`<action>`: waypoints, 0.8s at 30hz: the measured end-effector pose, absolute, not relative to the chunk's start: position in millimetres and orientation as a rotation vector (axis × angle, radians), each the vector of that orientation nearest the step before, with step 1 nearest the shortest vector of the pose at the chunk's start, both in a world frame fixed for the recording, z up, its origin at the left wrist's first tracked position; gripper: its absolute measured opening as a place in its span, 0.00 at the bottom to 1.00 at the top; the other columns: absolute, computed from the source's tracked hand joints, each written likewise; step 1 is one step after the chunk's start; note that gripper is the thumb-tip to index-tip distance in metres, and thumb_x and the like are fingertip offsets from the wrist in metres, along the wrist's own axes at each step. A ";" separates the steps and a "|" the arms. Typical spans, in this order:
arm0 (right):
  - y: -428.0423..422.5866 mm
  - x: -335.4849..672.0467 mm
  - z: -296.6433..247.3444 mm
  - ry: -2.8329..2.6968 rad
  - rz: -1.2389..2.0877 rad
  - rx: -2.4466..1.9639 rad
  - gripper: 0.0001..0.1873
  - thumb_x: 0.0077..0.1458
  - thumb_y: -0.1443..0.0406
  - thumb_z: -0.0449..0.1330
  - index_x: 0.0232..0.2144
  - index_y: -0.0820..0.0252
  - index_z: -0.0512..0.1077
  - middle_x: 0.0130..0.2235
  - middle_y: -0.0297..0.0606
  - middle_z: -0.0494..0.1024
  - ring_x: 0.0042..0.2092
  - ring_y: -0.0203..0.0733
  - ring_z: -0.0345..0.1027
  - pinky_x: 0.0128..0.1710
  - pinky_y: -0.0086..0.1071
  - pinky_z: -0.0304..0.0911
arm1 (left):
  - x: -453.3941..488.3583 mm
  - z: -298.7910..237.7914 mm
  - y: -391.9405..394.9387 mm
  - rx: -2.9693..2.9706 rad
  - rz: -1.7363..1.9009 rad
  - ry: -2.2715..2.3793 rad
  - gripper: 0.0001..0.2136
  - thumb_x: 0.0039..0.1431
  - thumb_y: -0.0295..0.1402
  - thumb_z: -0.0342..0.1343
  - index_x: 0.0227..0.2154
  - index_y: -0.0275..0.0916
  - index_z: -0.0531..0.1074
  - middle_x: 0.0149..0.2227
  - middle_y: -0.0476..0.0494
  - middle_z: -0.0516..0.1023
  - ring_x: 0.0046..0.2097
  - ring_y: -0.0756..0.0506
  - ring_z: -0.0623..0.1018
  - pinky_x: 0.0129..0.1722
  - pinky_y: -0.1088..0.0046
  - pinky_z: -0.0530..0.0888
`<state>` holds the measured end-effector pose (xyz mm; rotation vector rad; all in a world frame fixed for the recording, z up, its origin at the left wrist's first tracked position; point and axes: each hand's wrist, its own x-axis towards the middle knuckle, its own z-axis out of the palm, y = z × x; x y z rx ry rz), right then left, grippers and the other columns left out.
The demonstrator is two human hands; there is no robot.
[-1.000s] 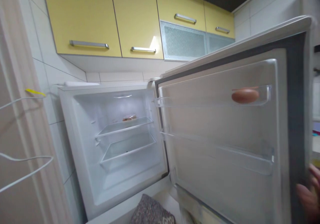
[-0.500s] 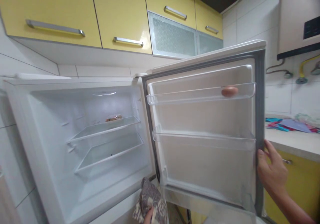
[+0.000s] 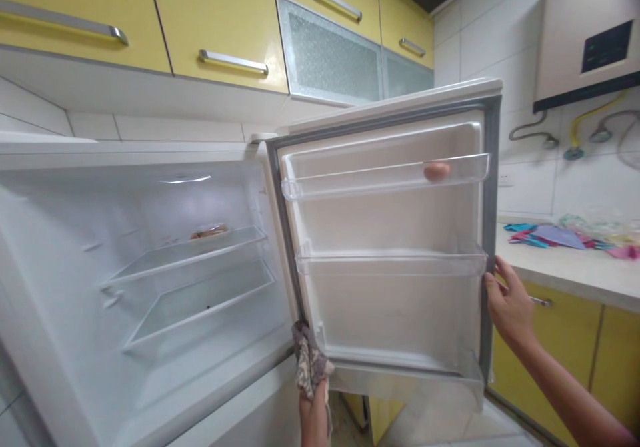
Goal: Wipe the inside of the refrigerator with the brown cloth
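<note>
The cloth (image 3: 307,360) is mottled grey-brown, soft and bunched, and sits at the lower hinge corner of the open fridge door (image 3: 390,224). The left hand (image 3: 314,417) is clenched around it from below. The right hand (image 3: 506,304) is closed on the fridge door's grey outer edge, fingers curled. The door liner is smooth white plastic. One clear door shelf (image 3: 350,184) carries one brown egg (image 3: 437,171).

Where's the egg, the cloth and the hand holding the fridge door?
egg (image 3: 437,170), head view, middle of its shell.
cloth (image 3: 307,360), head view, bunched upper part.
right hand (image 3: 507,304), head view, its back; it grips the fridge door (image 3: 400,314).
</note>
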<state>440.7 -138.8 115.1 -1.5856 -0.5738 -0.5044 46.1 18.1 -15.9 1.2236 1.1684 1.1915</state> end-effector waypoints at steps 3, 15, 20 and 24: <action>-132.2 448.2 121.2 -0.607 -0.478 -1.574 0.34 0.58 0.50 0.54 0.64 0.55 0.64 0.57 0.49 0.75 0.49 0.54 0.76 0.51 0.46 0.69 | 55.2 -23.9 10.7 1.536 1.323 1.118 0.26 0.57 0.37 0.51 0.59 0.39 0.66 0.64 0.35 0.67 0.69 0.37 0.60 0.67 0.59 0.60; -156.5 405.8 15.3 -1.095 -0.513 -1.707 0.22 0.61 0.52 0.53 0.50 0.57 0.72 0.52 0.48 0.77 0.54 0.54 0.72 0.55 0.52 0.69 | 13.9 -5.6 26.9 2.426 0.889 0.985 0.42 0.43 0.16 0.48 0.64 0.51 0.61 0.74 0.51 0.44 0.73 0.41 0.50 0.70 0.58 0.53; -151.8 391.3 -34.1 -1.301 -0.366 -1.761 0.20 0.63 0.54 0.50 0.48 0.53 0.76 0.52 0.45 0.79 0.57 0.53 0.71 0.58 0.53 0.68 | 38.6 18.4 12.5 2.702 0.741 1.016 0.40 0.46 0.21 0.53 0.64 0.57 0.61 0.72 0.52 0.53 0.73 0.33 0.44 0.70 0.42 0.45; -149.4 388.5 -30.2 -1.267 -0.317 -1.732 0.21 0.63 0.53 0.48 0.47 0.53 0.76 0.49 0.43 0.81 0.56 0.53 0.73 0.61 0.56 0.64 | 67.5 43.6 -7.7 2.774 0.530 0.922 0.38 0.52 0.31 0.57 0.65 0.62 0.55 0.71 0.49 0.57 0.71 0.30 0.52 0.68 0.37 0.41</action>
